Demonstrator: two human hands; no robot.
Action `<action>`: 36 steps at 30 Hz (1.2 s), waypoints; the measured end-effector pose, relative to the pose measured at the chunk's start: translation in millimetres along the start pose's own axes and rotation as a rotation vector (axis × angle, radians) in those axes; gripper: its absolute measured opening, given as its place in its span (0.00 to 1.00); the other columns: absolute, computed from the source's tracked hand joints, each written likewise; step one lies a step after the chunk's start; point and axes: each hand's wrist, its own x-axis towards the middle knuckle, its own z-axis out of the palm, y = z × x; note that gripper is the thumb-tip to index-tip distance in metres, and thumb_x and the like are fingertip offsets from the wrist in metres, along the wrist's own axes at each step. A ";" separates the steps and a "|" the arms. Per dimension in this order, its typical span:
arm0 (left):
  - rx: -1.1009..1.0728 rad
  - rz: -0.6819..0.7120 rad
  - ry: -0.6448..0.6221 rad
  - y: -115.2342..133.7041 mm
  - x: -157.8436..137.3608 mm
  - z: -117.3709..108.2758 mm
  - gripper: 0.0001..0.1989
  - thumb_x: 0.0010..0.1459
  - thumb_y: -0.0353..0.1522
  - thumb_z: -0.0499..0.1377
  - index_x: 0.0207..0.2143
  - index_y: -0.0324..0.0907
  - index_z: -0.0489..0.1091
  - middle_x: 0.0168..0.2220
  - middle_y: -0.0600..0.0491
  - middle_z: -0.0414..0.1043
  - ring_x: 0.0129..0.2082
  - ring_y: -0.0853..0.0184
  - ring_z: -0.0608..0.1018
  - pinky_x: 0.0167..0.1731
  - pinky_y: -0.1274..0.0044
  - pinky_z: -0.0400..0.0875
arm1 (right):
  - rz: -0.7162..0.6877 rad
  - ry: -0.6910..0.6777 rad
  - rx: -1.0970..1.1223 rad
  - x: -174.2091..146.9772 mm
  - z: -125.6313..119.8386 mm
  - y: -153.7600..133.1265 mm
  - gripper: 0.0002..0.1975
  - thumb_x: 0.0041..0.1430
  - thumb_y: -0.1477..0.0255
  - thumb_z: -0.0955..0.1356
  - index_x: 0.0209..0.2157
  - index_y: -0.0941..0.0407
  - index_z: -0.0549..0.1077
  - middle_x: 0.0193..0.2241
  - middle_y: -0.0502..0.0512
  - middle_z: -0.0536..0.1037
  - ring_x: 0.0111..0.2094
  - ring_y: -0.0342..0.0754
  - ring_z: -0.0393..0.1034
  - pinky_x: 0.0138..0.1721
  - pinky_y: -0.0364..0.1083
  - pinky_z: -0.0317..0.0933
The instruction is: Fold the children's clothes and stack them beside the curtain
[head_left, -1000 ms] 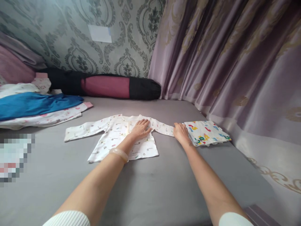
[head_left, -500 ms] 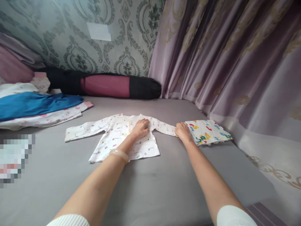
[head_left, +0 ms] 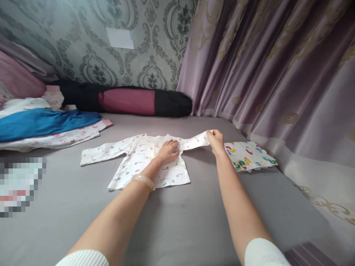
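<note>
A small white baby shirt (head_left: 144,162) with a scattered print lies spread on the grey bed sheet (head_left: 177,221), its left sleeve stretched out flat. My left hand (head_left: 168,150) rests on the chest of the shirt near the right armhole, fingers extended and palm down. The cuff of the right sleeve is pinched in my right hand (head_left: 215,141), which holds that sleeve raised off the sheet. Just right of this hand lies a folded white cloth (head_left: 251,156) with a colourful print.
Blue clothing (head_left: 47,123) and other garments are heaped at the left. A long black and maroon bolster (head_left: 127,101) lies along the wall. Purple curtains (head_left: 249,74) hang down the right side. A blurred-out patch (head_left: 19,188) covers something at the left edge.
My right hand has lifted the right sleeve's cuff from the sheet, moving up and away from me. My left hand stays on the shirt. The view has shifted slightly.
</note>
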 end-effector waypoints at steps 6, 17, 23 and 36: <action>0.027 -0.020 -0.033 1.7 -0.4 0.5 0.25 0.63 0.39 0.51 0.60 0.40 0.63 0.64 0.45 0.61 0.67 0.53 0.58 0.65 0.61 0.51 | 0.024 -0.119 0.277 -3.8 19.7 -31.8 0.19 0.43 0.56 0.69 0.34 0.54 0.71 0.22 0.43 0.70 0.24 0.43 0.65 0.26 0.41 0.58; 0.087 -0.068 -0.080 10.0 -0.2 -1.2 0.28 0.65 0.44 0.48 0.63 0.41 0.57 0.67 0.43 0.54 0.68 0.49 0.54 0.65 0.59 0.49 | 0.110 -0.343 0.429 -39.9 63.5 -76.1 0.10 0.53 0.61 0.67 0.32 0.52 0.67 0.18 0.40 0.63 0.19 0.40 0.58 0.21 0.38 0.52; 0.058 -0.103 -0.039 9.9 6.1 3.9 0.28 0.61 0.42 0.53 0.62 0.45 0.58 0.63 0.44 0.59 0.66 0.49 0.57 0.62 0.57 0.53 | 0.284 -0.372 0.450 -55.5 76.1 -79.6 0.06 0.57 0.65 0.67 0.33 0.52 0.67 0.20 0.41 0.67 0.21 0.40 0.63 0.23 0.37 0.56; 0.060 -0.136 -0.163 8.9 19.0 -14.0 0.29 0.57 0.46 0.56 0.60 0.47 0.64 0.61 0.44 0.63 0.62 0.46 0.62 0.59 0.56 0.58 | 0.450 -0.272 0.556 -60.8 87.7 -70.4 0.03 0.62 0.70 0.64 0.34 0.54 0.67 0.21 0.41 0.69 0.22 0.39 0.66 0.26 0.37 0.62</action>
